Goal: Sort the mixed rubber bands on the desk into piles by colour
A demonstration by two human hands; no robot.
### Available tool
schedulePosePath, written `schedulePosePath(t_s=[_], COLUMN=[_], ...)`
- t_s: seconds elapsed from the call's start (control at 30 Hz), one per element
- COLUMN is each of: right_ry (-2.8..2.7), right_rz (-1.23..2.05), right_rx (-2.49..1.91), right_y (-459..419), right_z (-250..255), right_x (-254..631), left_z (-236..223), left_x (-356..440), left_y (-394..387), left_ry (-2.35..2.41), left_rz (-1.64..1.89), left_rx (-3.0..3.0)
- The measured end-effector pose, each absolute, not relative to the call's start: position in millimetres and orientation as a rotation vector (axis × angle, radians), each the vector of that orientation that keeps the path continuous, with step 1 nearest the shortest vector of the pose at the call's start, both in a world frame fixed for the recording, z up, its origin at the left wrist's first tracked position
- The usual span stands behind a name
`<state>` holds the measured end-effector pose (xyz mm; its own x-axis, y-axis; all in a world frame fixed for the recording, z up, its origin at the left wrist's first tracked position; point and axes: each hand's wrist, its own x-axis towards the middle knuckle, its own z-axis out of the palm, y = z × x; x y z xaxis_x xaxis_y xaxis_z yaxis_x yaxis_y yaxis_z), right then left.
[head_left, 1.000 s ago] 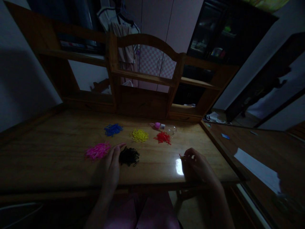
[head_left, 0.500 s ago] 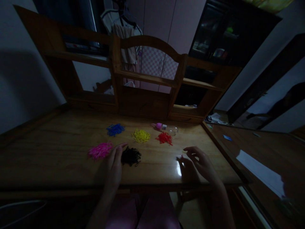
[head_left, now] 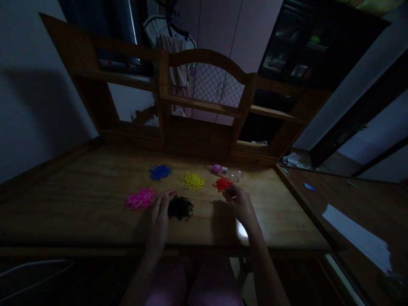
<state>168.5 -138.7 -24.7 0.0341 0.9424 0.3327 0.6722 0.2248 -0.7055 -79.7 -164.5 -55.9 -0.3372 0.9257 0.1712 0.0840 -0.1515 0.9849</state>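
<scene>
My left hand [head_left: 160, 216] rests on its edge on the table, between a pink pile of rubber bands [head_left: 141, 199] and a black pile of rubber bands [head_left: 180, 208]. Its fingers are stretched out and hold nothing. Over the near edge of a red pile of rubber bands [head_left: 222, 183], my right hand [head_left: 239, 204] has its thumb and fingers pinched together. A small yellowish strip, apparently a rubber band [head_left: 222, 191], shows at those fingertips; details are dim. Farther back lie a yellow pile of rubber bands [head_left: 193, 181] and a blue pile of rubber bands [head_left: 160, 172].
A clear bottle with a pink cap [head_left: 217, 168] lies behind the red pile. The wooden desk [head_left: 95, 204] has a shelf unit [head_left: 197, 110] along its back. On a lower surface at right are white paper [head_left: 355, 236] and a blue card [head_left: 309, 187].
My right hand has moved left and away from me, from the bare table at right to the red pile. My left hand stays beside the black pile. The view has shifted slightly.
</scene>
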Motion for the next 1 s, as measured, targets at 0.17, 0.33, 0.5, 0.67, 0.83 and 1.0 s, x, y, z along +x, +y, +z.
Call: schedulePosePath(t_s=[0.17,0.33,0.5,0.67,0.83,1.0], right_ry=[-1.694,-1.670,-1.583,-1.521,-1.548,-1.570], right_rz=[0.428,0.461,0.424,0.154,0.129,0.114], right_rx=[-1.486,-1.439,-1.507,-1.881,-1.898,-1.869], right_y=[-98,-96,-139,-187,-201,-200], right_z=[-37,-37,-32,-39,-59,-65], right_x=[113,108,170,234,250,240], left_z=[-58,-55,-52,-50,-50,-52], left_x=[-80,-80,-79,-79,-80,-80], left_y=[-164,-165,-166,-166,-167,-166], left_ry=[1.379,1.405,1.426,1.440,1.425,1.441], left_rz=[1.588,1.560,1.559,1.564,1.579,1.564], left_rx=[1.152,1.167,1.177,1.173,1.175,1.172])
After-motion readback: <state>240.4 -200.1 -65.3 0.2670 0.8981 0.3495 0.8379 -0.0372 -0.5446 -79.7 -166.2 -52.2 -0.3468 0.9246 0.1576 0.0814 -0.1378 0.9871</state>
